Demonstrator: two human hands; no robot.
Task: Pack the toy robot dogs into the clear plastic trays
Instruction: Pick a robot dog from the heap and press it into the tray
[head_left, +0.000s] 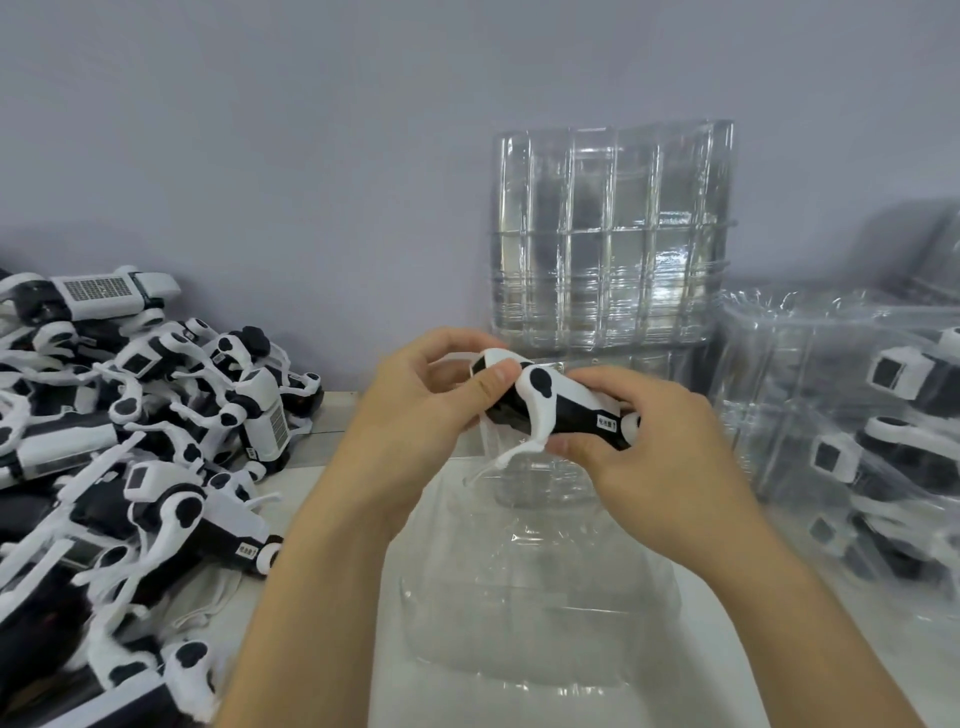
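Both hands hold one black-and-white toy robot dog (550, 408) in the air over a clear plastic tray (524, 587) that lies on the table in front of me. My left hand (421, 410) grips the dog's head end, thumb pressed on its white shoulder. My right hand (649, 447) grips its rear end from the right. One thin white leg of the dog hangs down towards the tray. The tray's pockets hold nothing.
A big heap of loose robot dogs (130, 447) covers the table's left side. A stack of clear trays (608, 234) leans upright against the grey wall behind. Filled trays with packed dogs (872, 441) are piled at the right.
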